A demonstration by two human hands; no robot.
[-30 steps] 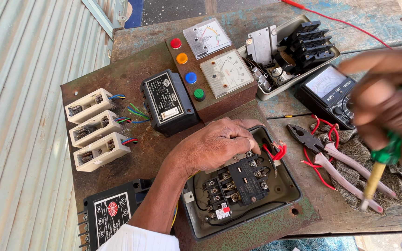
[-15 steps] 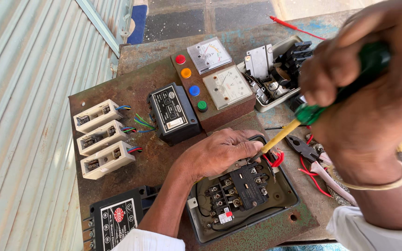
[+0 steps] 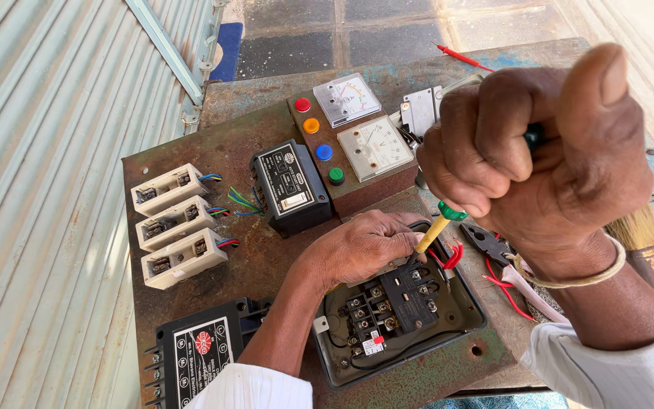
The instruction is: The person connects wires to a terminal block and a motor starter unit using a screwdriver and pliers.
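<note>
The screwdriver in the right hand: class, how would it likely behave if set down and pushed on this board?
The screwdriver looks stiff, with a straight yellow shaft. Its round shape suggests it may roll. Gripped whole in the right hand, it seems light.

left hand (image 3: 361, 246): bare, no ring or glove showing.
left sleeve (image 3: 255, 386): white cloth, cuff at 6 o'clock of frame.
right hand (image 3: 539, 155): bare, thumbnail short.
wrist band (image 3: 577, 279): thin pale cord looped round right wrist.
right sleeve (image 3: 615, 363): white, faintly striped, at 4 o'clock.
</note>
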